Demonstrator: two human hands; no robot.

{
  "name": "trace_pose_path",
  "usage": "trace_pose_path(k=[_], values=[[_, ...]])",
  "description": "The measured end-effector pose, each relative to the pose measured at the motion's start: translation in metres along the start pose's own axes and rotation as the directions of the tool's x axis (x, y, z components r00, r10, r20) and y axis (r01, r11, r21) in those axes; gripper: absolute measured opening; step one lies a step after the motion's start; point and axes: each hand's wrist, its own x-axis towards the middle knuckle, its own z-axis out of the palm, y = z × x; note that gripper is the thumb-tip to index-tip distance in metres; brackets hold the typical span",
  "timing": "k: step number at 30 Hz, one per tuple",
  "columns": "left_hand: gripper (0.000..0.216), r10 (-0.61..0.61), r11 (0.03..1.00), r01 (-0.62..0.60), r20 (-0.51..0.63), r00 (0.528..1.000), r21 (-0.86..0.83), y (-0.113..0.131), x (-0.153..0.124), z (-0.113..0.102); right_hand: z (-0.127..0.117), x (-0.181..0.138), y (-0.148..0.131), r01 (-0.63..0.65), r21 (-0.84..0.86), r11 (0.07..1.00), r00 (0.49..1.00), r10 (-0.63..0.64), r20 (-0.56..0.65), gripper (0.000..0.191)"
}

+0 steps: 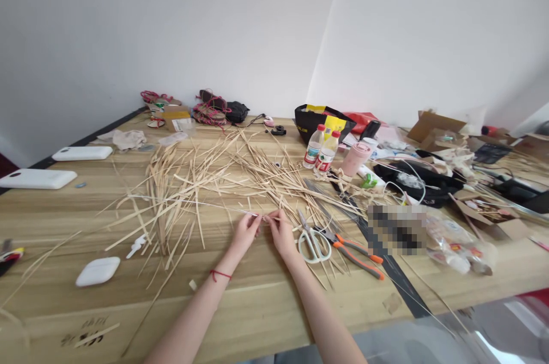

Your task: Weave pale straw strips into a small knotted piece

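My left hand [247, 229] is closed in a pinch on a thin pale strand [214, 205], which stretches away to the left over the pile. Close beside it, my right hand [281, 231] also pinches, its fingertips meeting the strand's near end between the hands; the exact grip there is too small to make out. Flat wooden-looking strips [206, 172] lie heaped loosely on the table beyond both hands. Just right of my right hand rest scissors [314, 244] with pale handles and pliers [351, 249] with orange-and-grey handles.
Two red-capped bottles [326, 155], a pink cup [355, 159] and a black-and-yellow bag [302, 123] stand at the back right. A white earbud case [98, 271] and white power banks [38, 178] lie left. An open cardboard box [510, 228] and plastic bags [454, 238] crowd the right.
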Motion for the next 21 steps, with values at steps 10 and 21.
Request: trace_pose_path(k=[10, 21], values=[[0.041, -0.071, 0.997, 0.072, 0.101, 0.992, -0.011, 0.014, -0.004, -0.007, -0.005, -0.002, -0.006, 0.122, -0.023, 0.992, 0.980, -0.116, 0.160, 0.010], [0.045, -0.035, 0.999, 0.040, 0.234, 0.972, -0.017, 0.010, -0.004, -0.003, -0.007, -0.002, -0.003, 0.097, -0.088, 0.991, 0.985, -0.083, 0.152, 0.020]])
